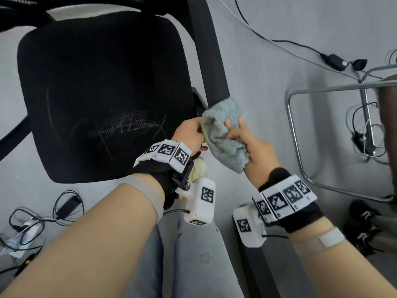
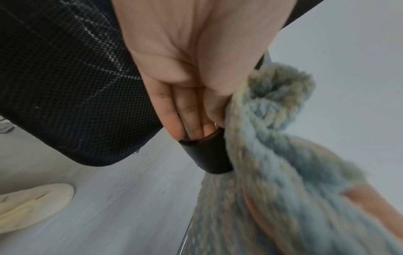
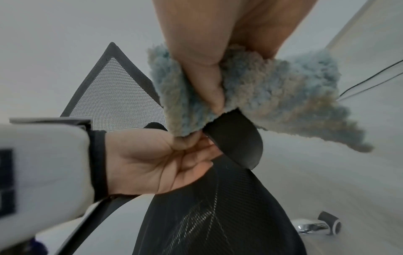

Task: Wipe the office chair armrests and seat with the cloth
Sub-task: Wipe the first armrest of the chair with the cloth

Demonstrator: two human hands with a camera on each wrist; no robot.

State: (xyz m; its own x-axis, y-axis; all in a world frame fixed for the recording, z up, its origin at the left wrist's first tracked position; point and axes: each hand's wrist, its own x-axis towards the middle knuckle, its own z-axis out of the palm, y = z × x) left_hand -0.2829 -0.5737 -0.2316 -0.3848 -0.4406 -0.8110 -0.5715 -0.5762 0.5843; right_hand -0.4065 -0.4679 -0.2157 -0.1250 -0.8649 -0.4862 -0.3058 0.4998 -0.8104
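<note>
Cables (image 1: 43,211) lie tangled on the grey floor (image 1: 279,50) at the near left, beside a white adapter whose details are too small to read. Right of them stands the office chair, its black mesh seat (image 1: 96,93) filling the left half of the head view, with pale worn streaks in the weave near its front edge. The chair's black armrest (image 1: 211,61) runs along the seat's right side, from far to near.

The left hand (image 1: 190,132) sits at the near end of that armrest. In the left wrist view its fingers (image 2: 174,110) lie straight along the inner side of the armrest tip, while the thumb presses the cloth's edge; the right wrist view shows thumb and forefinger pinching that edge just beside the armrest's rounded end.

The cloth (image 1: 225,134), a fluffy blue-grey rag, is draped over the near end of the armrest, between the two hands. The right hand (image 1: 251,143) grips it from the right, thumb dug into a fold and fingers curled round the bunched fabric.

Farther right, a chrome tube frame (image 1: 289,112) rests on the floor, with more black cables and a power brick (image 1: 335,61) at the far right. Dark shoes (image 1: 365,222) sit at the near right.
</note>
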